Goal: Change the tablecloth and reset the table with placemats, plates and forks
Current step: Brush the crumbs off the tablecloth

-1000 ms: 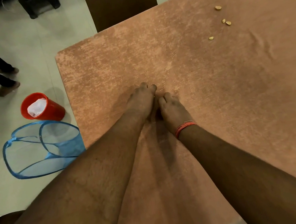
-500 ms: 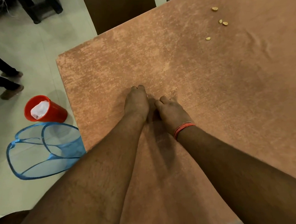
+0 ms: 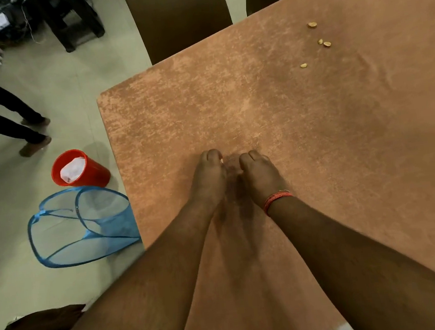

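A mottled orange-brown tablecloth [image 3: 301, 134] covers the table, with several small crumbs [image 3: 324, 43] lying on it at the far right. My left hand [image 3: 209, 176] and my right hand [image 3: 262, 176] sit side by side on the cloth near the table's left end. The fingers of both hands are curled down into the fabric and pinch it. A small wrinkle of cloth rises between the two hands. A red thread band circles my right wrist.
On the floor to the left stand a red bucket [image 3: 88, 173] with white paper inside and a blue mesh hamper [image 3: 83, 224]. Two dark chairs [image 3: 179, 15] are pushed in at the far side. A person's legs [image 3: 4, 114] are at the far left.
Both hands have drawn back slightly toward me. Their fingers, stretched flat on the cloth a second ago, are now curled into it.
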A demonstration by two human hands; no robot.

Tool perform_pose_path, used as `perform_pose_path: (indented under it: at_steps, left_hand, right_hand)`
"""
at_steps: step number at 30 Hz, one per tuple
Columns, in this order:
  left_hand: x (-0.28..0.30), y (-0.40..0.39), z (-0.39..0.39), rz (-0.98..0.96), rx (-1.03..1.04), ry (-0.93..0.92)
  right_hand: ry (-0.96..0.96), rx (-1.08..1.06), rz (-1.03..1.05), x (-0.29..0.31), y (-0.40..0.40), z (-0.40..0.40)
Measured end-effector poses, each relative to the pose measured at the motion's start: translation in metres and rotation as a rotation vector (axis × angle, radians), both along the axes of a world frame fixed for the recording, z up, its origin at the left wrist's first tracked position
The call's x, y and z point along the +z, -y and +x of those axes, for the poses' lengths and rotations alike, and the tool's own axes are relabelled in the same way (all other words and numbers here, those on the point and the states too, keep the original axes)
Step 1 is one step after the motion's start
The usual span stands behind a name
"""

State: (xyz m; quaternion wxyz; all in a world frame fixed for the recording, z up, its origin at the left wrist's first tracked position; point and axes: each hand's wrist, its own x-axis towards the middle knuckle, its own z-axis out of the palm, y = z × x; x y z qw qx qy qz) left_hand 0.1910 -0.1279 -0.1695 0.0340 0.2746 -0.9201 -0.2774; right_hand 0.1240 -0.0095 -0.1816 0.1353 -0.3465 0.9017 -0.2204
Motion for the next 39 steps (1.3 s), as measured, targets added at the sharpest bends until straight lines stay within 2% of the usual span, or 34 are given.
perform_pose_path:
  at_steps: [4,9,13,18,21,26,30,34,39]
  left_hand:
    - [0.011,-0.020,0.007,0.283,0.157,-0.030]
    - [0.040,-0.050,0.015,1.008,0.495,-0.083]
    - [0.071,-0.076,0.035,1.440,0.500,0.004]
    - [0.104,-0.115,0.064,1.517,0.307,0.128]
    - [0.121,-0.144,0.078,1.542,0.227,0.158]
    - [0.157,-0.214,0.086,1.695,0.067,0.177]
    - [0.174,-0.284,0.092,1.710,-0.044,0.224]
    - [0.180,-0.371,0.106,1.700,-0.132,0.319]
    - [0.170,-0.511,0.136,1.732,-0.149,0.443]
  right_hand:
    - [0.020,-0.049,-0.019,0.016,-0.007,0.007]
    - [0.002,-0.170,-0.099,0.047,-0.022,0.027]
    - [-0.012,-0.228,-0.091,0.089,-0.046,0.058]
    - [-0.050,-0.325,-0.037,0.130,-0.087,0.106]
    - [-0.079,-0.363,-0.006,0.155,-0.115,0.130]
    - [-0.191,-0.495,-0.021,0.198,-0.189,0.156]
    - [-0.277,-0.592,-0.010,0.217,-0.262,0.176]
    - [-0.359,-0.595,0.084,0.224,-0.348,0.206]
    - [-0.492,-0.645,0.169,0.216,-0.481,0.256]
